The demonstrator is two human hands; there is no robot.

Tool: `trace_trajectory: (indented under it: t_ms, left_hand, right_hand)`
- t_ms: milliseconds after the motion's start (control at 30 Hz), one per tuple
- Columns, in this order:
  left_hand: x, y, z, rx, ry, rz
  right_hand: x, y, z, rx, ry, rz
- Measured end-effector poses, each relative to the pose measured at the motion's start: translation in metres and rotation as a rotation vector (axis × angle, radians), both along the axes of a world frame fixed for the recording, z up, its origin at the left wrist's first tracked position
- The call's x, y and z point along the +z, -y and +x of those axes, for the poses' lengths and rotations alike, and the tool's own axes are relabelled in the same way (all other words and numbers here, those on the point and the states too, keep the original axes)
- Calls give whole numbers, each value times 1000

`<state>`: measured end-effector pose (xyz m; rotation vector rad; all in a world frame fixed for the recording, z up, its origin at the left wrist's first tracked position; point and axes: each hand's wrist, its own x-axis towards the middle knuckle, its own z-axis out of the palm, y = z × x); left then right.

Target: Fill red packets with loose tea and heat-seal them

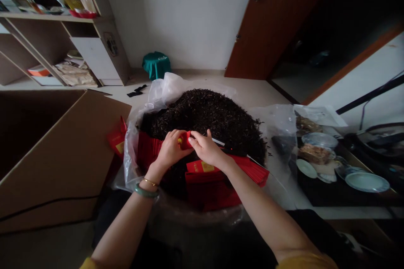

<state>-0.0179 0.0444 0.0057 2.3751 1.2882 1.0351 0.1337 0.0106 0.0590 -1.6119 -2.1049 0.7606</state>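
Between my two hands is a small red packet point(186, 138) with a yellow patch. My left hand point(170, 149) grips it from one side, with a green bangle and a thin gold bracelet on that wrist. The fingers of my right hand point(205, 148) pinch its other edge. Beneath and beyond them lies a large heap of dark dried leaves point(205, 111), like loose tea, in a clear plastic liner point(131, 155). Rows of red packets point(147, 149) stand left of my hands. More red packets point(214, 191) lie below my right forearm, and a fanned stack point(252, 170) is to its right.
A cardboard box point(85, 138) stands open at the left, with a red pouch point(116, 138) beside it. At the right, a dark tray point(315, 195) bears bowls and a plastic bag of pale brown pieces. Behind are shelves point(107, 46), a teal-covered bin point(157, 65) and a brown door point(268, 21).
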Motion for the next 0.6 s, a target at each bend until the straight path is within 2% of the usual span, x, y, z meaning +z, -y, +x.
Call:
trace_trajectory:
  t_ms: [300, 433, 500, 600]
  left_hand:
    - [-1, -2, -4, -19, -21, 39]
    - [1, -2, -6, 6, 2, 29]
    - [1, -2, -7, 30, 27, 16]
    - [1, -2, -8, 55, 61, -6]
  right_hand:
    - [-5, -2, 0, 63, -116, -22]
    - [-1, -2, 8, 60, -287, 60]
    - [-3, -7, 16, -20, -455, 135]
    - [-20, -20, 26, -264, -615, 175]
